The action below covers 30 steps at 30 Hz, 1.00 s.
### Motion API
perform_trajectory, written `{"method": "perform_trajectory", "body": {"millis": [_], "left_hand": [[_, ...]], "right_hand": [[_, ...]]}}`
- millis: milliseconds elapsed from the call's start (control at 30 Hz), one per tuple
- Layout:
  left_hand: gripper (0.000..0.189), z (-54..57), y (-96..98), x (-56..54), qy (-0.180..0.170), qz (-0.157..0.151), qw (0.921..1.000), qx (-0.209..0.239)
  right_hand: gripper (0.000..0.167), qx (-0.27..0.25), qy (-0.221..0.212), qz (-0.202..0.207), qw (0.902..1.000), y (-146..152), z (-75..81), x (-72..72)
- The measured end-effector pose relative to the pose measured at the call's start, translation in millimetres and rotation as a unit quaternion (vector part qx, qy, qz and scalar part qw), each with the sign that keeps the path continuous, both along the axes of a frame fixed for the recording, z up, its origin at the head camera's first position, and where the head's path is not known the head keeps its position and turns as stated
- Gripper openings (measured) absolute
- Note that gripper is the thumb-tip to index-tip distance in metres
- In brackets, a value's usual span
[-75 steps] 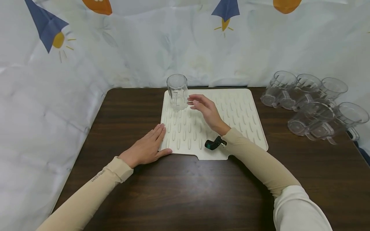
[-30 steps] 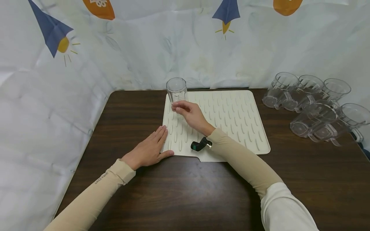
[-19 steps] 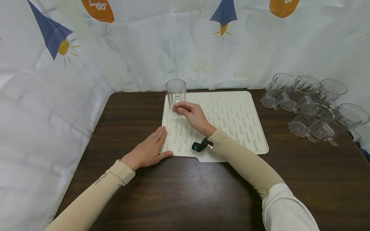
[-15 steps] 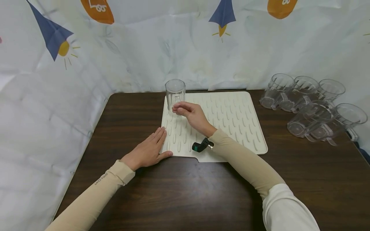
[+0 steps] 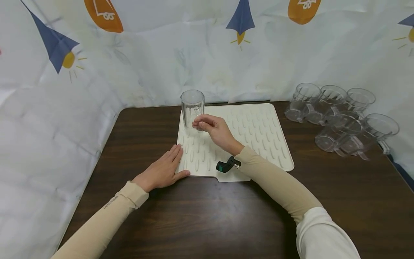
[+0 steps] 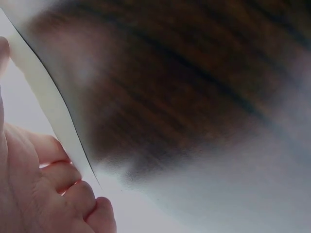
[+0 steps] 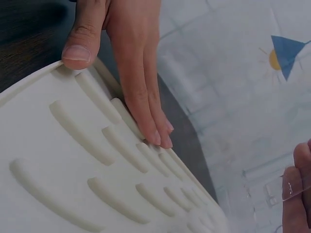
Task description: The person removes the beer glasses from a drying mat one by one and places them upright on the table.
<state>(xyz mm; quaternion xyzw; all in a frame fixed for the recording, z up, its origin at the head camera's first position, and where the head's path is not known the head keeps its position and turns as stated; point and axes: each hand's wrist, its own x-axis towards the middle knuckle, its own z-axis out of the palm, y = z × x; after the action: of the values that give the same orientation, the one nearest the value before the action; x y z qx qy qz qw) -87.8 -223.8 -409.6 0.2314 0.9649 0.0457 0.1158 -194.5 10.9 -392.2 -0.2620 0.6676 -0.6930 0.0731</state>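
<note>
A clear mug (image 5: 191, 104) stands at the back left corner of a cream ridged mat (image 5: 249, 133). My right hand (image 5: 215, 128) pinches the mug's handle from the front right; the fingers partly cover the mug's lower part. In the right wrist view, the fingertips (image 7: 297, 187) press on clear material at the right edge. My left hand (image 5: 163, 168) lies flat across the mat's front left corner, thumb along the front edge and fingers along the left edge. The left wrist view shows this hand (image 6: 43, 179) beside the mat's rim.
Several clear mugs (image 5: 337, 120) with handles are grouped on the dark wooden table (image 5: 210, 219) at the right. A white printed sheet (image 5: 145, 68) hangs behind the table and down its left side. A small black device (image 5: 226, 164) sits on my right wrist.
My right hand has moved left from beside the mug and taken hold of its handle. My left hand stays on the mat's corner. The head view has shifted slightly.
</note>
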Motion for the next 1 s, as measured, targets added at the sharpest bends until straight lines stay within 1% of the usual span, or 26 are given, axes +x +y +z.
{"method": "perform_trajectory", "body": {"millis": [200, 500, 600, 800, 1000], "left_hand": [[0.094, -0.9, 0.1, -1.8, -0.008, 0.003, 0.9999, -0.005], [0.095, -0.5, 0.4, -2.8, -0.016, 0.006, 0.9998, 0.007], [0.095, 1.1, 1.0, -2.9, -0.024, 0.008, 0.9996, 0.016], [0.097, 5.3, 1.6, -3.9, -0.042, 0.014, 0.9989, 0.013], [0.094, 12.7, 5.9, -8.2, -0.027, 0.006, 0.9992, 0.027]], "right_hand": [[0.024, 0.010, 0.009, 0.002, 0.9999, 9.0, 1.3, 3.0], [0.024, 0.019, 0.027, -0.001, 0.9995, 23.5, 2.2, 5.5], [0.025, 0.025, 0.033, -0.004, 0.9991, 28.7, 1.8, 6.2], [0.024, 0.042, 0.042, -0.012, 0.9981, 39.3, 0.5, 8.7], [0.022, 0.052, 0.040, -0.027, 0.9975, 50.7, 4.7, 13.2]]}}
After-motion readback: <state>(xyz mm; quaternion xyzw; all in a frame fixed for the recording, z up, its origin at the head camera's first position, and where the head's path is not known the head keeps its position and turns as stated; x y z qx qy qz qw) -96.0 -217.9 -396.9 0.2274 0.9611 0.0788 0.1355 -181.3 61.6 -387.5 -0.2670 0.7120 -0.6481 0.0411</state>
